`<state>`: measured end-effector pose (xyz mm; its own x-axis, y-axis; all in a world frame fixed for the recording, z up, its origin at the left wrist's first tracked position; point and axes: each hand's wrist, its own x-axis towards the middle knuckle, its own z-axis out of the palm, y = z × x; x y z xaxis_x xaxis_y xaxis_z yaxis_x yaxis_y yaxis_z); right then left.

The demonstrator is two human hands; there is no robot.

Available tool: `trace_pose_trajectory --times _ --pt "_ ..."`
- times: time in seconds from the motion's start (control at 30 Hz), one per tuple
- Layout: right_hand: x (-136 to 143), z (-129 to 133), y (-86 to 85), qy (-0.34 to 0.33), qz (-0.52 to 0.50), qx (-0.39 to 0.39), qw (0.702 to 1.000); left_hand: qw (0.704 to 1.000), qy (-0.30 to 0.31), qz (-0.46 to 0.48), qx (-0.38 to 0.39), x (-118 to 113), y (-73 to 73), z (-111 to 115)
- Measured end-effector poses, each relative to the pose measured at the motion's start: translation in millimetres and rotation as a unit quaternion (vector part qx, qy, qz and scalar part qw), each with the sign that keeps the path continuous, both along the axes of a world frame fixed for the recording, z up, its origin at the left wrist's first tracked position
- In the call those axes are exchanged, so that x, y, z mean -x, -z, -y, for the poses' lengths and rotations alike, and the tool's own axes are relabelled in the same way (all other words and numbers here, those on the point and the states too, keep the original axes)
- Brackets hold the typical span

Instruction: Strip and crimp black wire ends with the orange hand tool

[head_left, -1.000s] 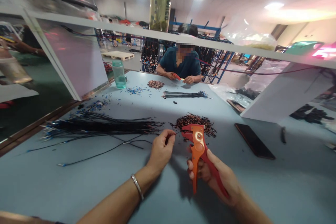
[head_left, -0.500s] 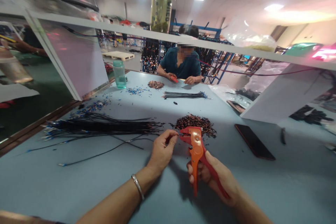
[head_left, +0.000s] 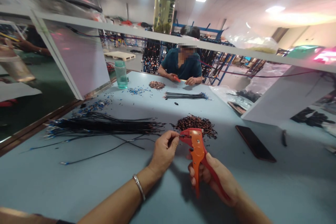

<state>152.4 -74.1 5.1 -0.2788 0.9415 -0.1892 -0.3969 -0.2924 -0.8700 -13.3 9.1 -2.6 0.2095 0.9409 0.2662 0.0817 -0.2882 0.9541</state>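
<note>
Between thumb and fingers my left hand (head_left: 164, 150) pinches the end of a thin black wire (head_left: 101, 153), which trails left across the table to a blue-tipped end. My right hand (head_left: 214, 175) is wrapped round the handles of a red and orange wire stripper (head_left: 197, 150). The stripper's jaws point left and meet the wire end just beyond my left fingertips. Behind the jaws lies a pile of small black and copper-coloured offcuts (head_left: 195, 122). A thick bundle of black wires (head_left: 105, 126) with blue-tipped left ends rests left of my left hand.
A dark phone (head_left: 255, 143) lies at the right. Loose blue bits (head_left: 98, 105) are scattered at the left, near a green bottle (head_left: 121, 77). Across the table a person (head_left: 181, 64) holds a red tool beside a smaller wire bundle (head_left: 185, 96). A white shelf (head_left: 210, 43) spans above.
The wire end now sits in the stripper's jaws, which have come closer to my left fingertips. The whole view has shifted slightly.
</note>
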Motion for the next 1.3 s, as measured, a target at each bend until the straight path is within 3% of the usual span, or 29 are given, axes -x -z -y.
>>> trace_pose_trajectory --times 0.5,0.77,1.03,1.3 --pt "-4 0 4.9 -0.017 0.015 -0.032 0.999 0.99 -0.03 -0.057 -0.126 4 -7.3 3" --pt "-13 -2 5.9 -0.036 0.083 -0.098 0.991 0.969 -0.027 -0.085 -0.232 7 -9.2 4" --pt "-10 -2 1.8 -0.021 0.101 -0.119 0.988 0.958 -0.026 -0.098 -0.269 9 -10.5 5" --pt "-10 -2 5.3 -0.016 0.102 -0.116 0.988 0.962 -0.029 -0.086 -0.256 8 -6.6 4"
